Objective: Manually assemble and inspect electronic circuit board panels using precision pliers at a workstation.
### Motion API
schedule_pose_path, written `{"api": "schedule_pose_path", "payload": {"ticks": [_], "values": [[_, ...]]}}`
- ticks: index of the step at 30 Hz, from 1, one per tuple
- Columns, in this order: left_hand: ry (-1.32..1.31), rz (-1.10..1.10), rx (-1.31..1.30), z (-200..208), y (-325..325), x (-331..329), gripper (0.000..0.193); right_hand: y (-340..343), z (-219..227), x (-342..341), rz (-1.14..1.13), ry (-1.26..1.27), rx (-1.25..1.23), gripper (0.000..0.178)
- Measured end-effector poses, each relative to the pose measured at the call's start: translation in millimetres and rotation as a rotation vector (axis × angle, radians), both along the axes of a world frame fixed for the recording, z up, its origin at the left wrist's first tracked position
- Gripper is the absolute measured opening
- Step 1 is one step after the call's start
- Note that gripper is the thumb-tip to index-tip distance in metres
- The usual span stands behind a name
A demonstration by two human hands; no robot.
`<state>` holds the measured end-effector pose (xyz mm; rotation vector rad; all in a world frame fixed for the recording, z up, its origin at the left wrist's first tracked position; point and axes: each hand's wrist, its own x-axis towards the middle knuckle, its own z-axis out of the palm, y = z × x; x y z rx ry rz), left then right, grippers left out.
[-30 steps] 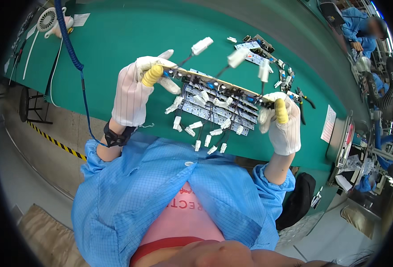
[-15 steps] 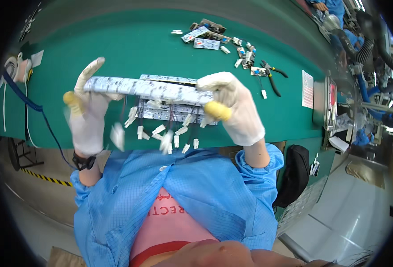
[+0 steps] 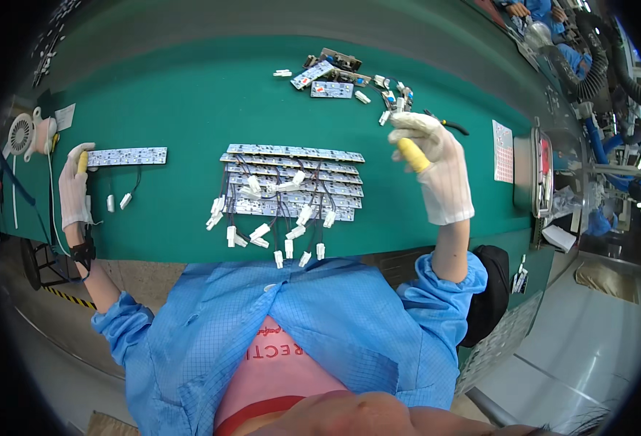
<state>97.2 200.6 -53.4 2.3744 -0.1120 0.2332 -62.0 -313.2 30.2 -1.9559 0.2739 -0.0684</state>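
Observation:
At the left of the bench, my gloved left hand, yellow cot on its thumb, is closed on the end of a white circuit board strip. Two white plugs dangle near the strip's lower edge on dark wires. To the right, my gloved right hand hovers with loosely bent fingers, thumb apart in its yellow cot; nothing shows in it. Between the hands lies a row of overlapping circuit board strips, their wires and white plugs hanging toward me.
Small circuit boards with white connectors lie at the back. Pliers show partly behind my right hand. A small white fan stands at far left. On the right are a printed sheet and a metal box.
Both hands were raised over the row with a long strip across them. They have parted: the left has moved left holding a strip, the right has moved right without one.

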Motion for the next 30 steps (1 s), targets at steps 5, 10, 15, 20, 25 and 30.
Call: {"api": "schedule_pose_path", "payload": {"ticks": [5, 10, 15, 20, 25, 30], "values": [[0.438, -0.102, -0.689, 4, 9, 12, 0.021, 1, 1, -6, -0.055, 0.005, 0.010, 0.026], [0.141, -0.101, -0.800, 14, -23, 59, 0.027, 13, 0, -8, 0.034, -0.016, 0.078, 0.022], [0.262, 0.255, -1.005, 20, -56, 114, 0.053, 20, 2, -11, 0.076, -0.076, 0.058, 0.021], [-0.020, -0.230, 0.058, -9, -84, 67, 0.039, -3, 2, -1, 0.129, -0.030, -0.043, 0.020], [-0.031, -0.633, 0.264, 32, -141, -9, 0.035, -27, 4, 65, 0.118, -0.073, -0.622, 0.020], [-0.068, -0.686, 0.285, 48, -168, -47, 0.038, -72, -28, 104, 0.085, 0.034, -0.953, 0.028]]}}
